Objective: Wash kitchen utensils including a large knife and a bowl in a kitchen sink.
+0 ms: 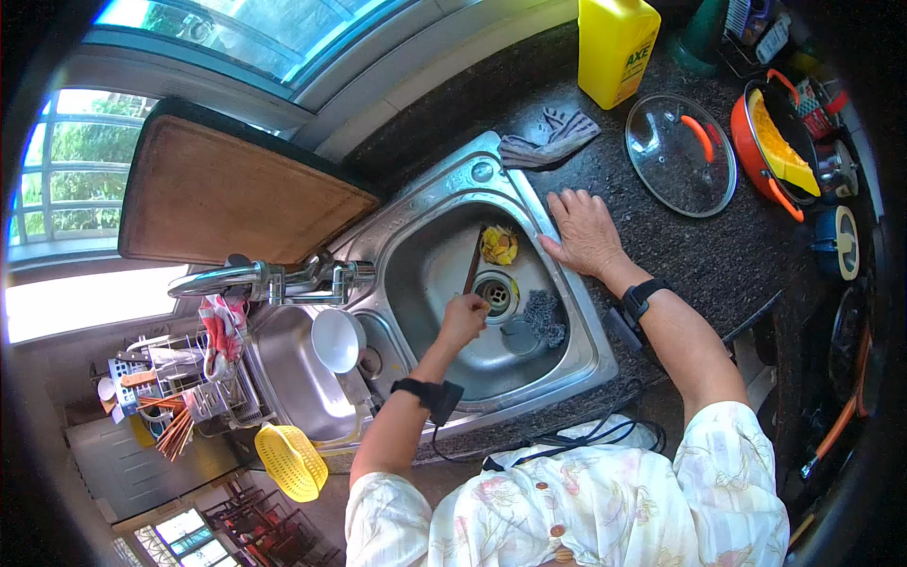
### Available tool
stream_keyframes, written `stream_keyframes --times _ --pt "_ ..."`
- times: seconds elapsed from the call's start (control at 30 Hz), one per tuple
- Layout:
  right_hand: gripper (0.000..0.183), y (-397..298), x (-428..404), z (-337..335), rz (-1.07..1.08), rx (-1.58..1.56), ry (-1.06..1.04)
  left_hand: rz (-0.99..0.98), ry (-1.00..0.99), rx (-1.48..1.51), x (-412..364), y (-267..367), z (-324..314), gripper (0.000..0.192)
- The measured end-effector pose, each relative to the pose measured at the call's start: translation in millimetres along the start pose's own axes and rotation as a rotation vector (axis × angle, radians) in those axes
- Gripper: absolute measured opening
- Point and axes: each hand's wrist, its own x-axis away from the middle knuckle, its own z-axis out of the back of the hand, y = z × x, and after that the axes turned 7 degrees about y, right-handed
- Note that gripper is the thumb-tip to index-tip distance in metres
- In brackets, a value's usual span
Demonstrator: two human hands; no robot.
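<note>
My left hand point(464, 320) is over the steel sink basin point(439, 248), its fingers closed around a slim dark brown stick point(474, 264), possibly chopsticks. The stick's far end reaches beside a clump of yellow peelings point(499, 245) on the basin floor. Below the clump lies the drain point(498, 295), close to my left fingers. A grey scouring pad point(544, 319) and a round, clear or metal piece point(521, 335) sit to the right of the drain. My right hand point(584, 230) rests palm down on the dark counter by the sink's right rim, holding nothing, thumb spread.
A chrome faucet point(305, 282) and white bowl point(339, 340) are left of the basin. Behind leans a cutting board point(241, 195). On the right stand a glass lid point(662, 159), an orange pot point(757, 152) holding pumpkin point(779, 156), a striped cloth point(549, 145) and a yellow bottle point(615, 57).
</note>
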Motion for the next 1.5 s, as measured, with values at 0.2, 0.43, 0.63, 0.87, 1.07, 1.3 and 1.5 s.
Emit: stream_keyframes --times 0.2,0.43,0.63,0.87,1.07,1.3,1.5 --pt "0.040 -0.5 -1.1 -0.6 0.006 -0.022 0.006 0.060 0.072 0.112 -38.0 -17.9 -36.9 0.009" --pt "0.041 3.3 -0.4 -2.5 0.009 -0.044 0.008 0.064 0.211 0.028 -50.2 -15.1 -60.6 0.011" --pt "0.043 2.7 -0.6 -2.8 0.012 -0.039 0.010 0.024 0.214 -0.093 -58.0 -19.3 -79.0 0.025" --pt "0.047 3.1 -0.6 -1.1 0.004 -0.016 -0.025 -0.028 0.311 -0.228 -74.7 -38.3 -87.5 0.021" --pt "0.047 2.7 -1.0 -0.4 -0.004 -0.008 -0.054 -0.054 0.274 -0.080 -59.1 -28.7 -57.3 0.016" --pt "0.046 1.8 -0.9 0.6 -0.005 -0.020 -0.040 -0.133 0.414 0.480 -49.1 13.8 -22.5 0.007" --pt "0.046 1.7 -1.0 -1.0 0.006 -0.040 -0.020 -0.033 0.421 0.765 -56.4 29.9 -27.4 0.005"
